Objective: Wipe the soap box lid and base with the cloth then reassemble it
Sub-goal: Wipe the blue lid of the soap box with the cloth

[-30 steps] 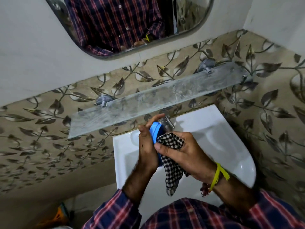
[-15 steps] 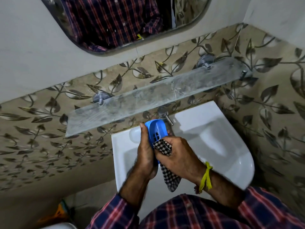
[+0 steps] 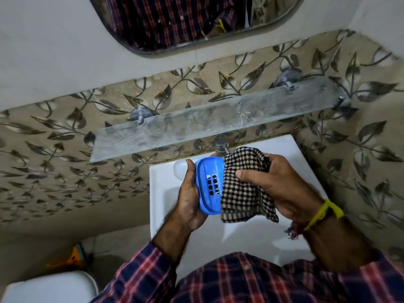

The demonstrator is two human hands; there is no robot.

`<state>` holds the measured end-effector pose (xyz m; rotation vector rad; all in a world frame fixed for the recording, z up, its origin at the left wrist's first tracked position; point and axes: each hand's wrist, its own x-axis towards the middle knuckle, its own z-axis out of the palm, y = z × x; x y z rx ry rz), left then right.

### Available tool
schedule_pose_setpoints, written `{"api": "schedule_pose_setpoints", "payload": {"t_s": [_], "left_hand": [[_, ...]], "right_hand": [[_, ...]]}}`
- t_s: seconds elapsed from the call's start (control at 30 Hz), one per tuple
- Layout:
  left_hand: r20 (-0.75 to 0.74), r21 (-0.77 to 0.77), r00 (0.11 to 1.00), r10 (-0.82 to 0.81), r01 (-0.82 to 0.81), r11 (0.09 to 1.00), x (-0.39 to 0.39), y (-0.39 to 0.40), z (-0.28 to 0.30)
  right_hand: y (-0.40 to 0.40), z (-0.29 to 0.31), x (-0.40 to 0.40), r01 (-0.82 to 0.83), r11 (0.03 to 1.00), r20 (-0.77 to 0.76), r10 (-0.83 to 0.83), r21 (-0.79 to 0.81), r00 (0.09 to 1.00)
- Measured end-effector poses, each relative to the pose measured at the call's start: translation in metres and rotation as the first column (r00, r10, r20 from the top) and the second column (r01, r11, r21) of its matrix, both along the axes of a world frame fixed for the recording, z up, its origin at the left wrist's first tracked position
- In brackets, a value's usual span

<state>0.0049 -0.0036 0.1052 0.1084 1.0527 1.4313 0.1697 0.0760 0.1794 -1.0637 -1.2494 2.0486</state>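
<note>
Soap box piece: blue plastic part [image 3: 209, 186], slotted with a grid of drain holes, held upright on its long edge over the white sink [image 3: 162, 193]; whether it is the lid or the base I cannot tell, and the other half is not in view
Left hand: left hand [image 3: 189, 194] cups the blue piece from behind, fingers curled round its far edge, grasping it
Right hand: right hand [image 3: 276, 184] clenched on the checked cloth [image 3: 243, 186], thumb pinching a fold against the fingers
Cloth position: bunched and pressed against the right rim of the blue piece, its lower end hanging loose below the hand
Handling, judged: the piece looks light, thin and stiff; probably slick if damp or soapy, so a hold across both long rims seems safer than a pinch on one face; the holed middle may flex under hard rubbing
Cloth, judged: soft, limp, easy to wad into corners and slots
Surroundings: tap [image 3: 221, 143] above the sink, glass shelf [image 3: 196, 125] on the leaf-patterned wall, mirror [image 3: 192, 20] higher up
Step, judged: wiping in hand; reassembly not yet done
</note>
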Motion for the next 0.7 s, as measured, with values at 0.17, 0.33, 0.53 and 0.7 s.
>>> {"api": "schedule_pose_setpoints", "payload": {"t_s": [0.17,0.33,0.53,0.7], "left_hand": [[-0.052,0.033,0.998,-0.023,0.025,0.999,-0.003,-0.003,-0.007],[-0.110,0.062,0.993,0.033,-0.027,0.998,-0.009,-0.005,-0.010],[-0.111,0.029,0.993,-0.028,0.032,0.999,0.006,-0.003,-0.003],[-0.082,0.033,0.996,-0.017,0.020,0.999,0.014,-0.004,-0.003]], "right_hand": [[0.003,-0.009,0.001,0.011,0.876,-0.162,-0.101,-0.483,0.982],[-0.009,-0.023,0.000,0.031,0.946,-0.110,-0.070,-0.322,0.991],[-0.027,-0.026,-0.024,-0.001,0.638,0.272,-0.326,0.770,0.905],[-0.052,-0.026,-0.040,-0.445,0.453,0.579,-0.216,0.773,0.786]]}}
